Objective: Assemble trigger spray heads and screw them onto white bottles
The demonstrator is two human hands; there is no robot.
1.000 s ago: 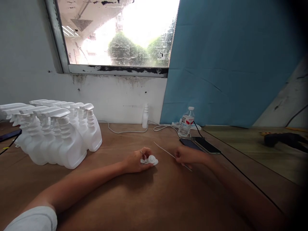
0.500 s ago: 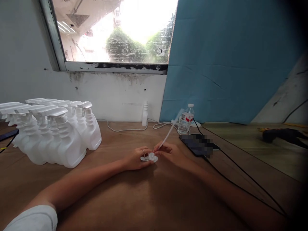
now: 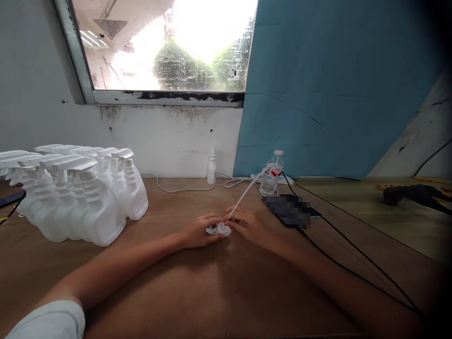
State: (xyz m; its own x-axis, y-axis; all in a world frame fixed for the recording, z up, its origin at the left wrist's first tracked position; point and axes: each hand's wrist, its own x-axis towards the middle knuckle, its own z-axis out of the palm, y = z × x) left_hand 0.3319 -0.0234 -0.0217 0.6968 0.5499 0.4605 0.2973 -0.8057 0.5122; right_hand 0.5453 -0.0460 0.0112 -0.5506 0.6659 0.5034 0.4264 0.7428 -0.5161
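Between the thumb and fingers of my left hand (image 3: 199, 231) is a small translucent white plastic part (image 3: 219, 230), held just above the brown tabletop. It looks like a cap or fitting with a side lobe. My right hand (image 3: 249, 223) is closed in a pinch on the lower end of a thin white plastic tube (image 3: 246, 190). The tube slants up and to the right, its far end in front of the water bottle. Its lower end is close to the plastic part; whether it sits inside it I cannot tell.
White spray bottles (image 3: 100, 202) stand packed together at the left. One slim white bottle (image 3: 211, 165) stands by the wall. A water bottle (image 3: 272, 174), a phone (image 3: 284, 211) and black cables (image 3: 348, 252) lie or stand to the right on the table (image 3: 169, 287).
The tube has tilted further to the right, and its lower end has shifted slightly left. Both hands stay nearly in place, still holding the plastic part and the tube.
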